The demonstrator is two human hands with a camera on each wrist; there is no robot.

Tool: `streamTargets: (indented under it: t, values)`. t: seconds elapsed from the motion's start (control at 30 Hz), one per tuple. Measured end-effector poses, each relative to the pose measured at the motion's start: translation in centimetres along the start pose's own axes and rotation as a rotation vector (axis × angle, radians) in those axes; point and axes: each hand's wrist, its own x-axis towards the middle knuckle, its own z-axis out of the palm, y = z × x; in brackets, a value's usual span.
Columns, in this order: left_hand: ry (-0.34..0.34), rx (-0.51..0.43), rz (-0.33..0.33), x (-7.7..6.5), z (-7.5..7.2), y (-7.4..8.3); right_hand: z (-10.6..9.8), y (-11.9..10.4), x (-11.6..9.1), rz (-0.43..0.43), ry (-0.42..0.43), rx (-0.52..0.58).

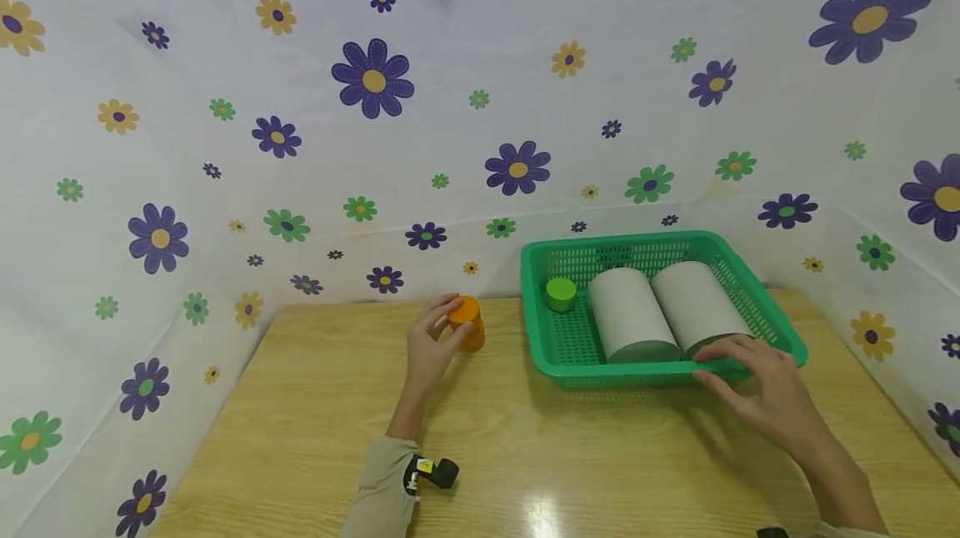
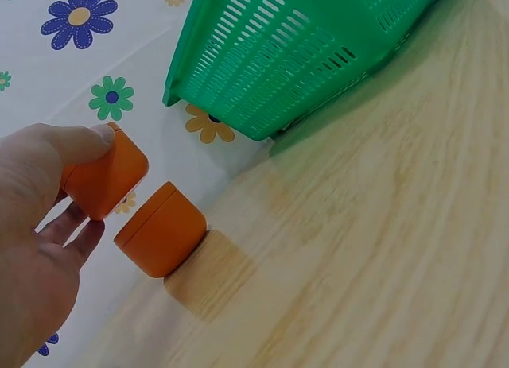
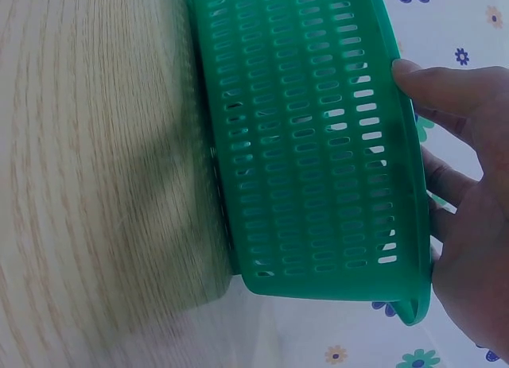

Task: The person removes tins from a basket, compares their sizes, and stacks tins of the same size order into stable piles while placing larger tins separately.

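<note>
My left hand [image 1: 433, 346] pinches a small round orange container [image 2: 111, 177] between thumb and fingers. Below it, a second orange container [image 2: 163, 231] with a seam near its top stands on the wooden table. A narrow gap shows between the two in the left wrist view; from the head they overlap. My right hand [image 1: 768, 388] grips the near rim of a green plastic basket [image 1: 615, 370], thumb outside and fingers over the edge. Inside the basket lie two large white cylinders [image 1: 632, 313] [image 1: 697, 304] and, at the left, a small light-green round container [image 1: 561, 294].
The basket stands at the back right of the wooden table [image 1: 300, 438], close to the wall. A white cloth with printed flowers [image 1: 450, 138] hangs behind the table and along both sides.
</note>
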Motion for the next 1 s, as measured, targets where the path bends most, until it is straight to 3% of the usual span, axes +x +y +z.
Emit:
streamTargets:
  t: [0.73, 1.0]
  values:
    - [0.009, 0.019, -0.065, -0.7, 0.0, -1.1, 0.0, -0.2, 0.0, -0.002, -0.002, 0.001]
    - [0.003, 0.031, -0.06, -0.4, 0.2, -1.3, -0.1, -0.2, -0.1, 0.01, -0.001, 0.001]
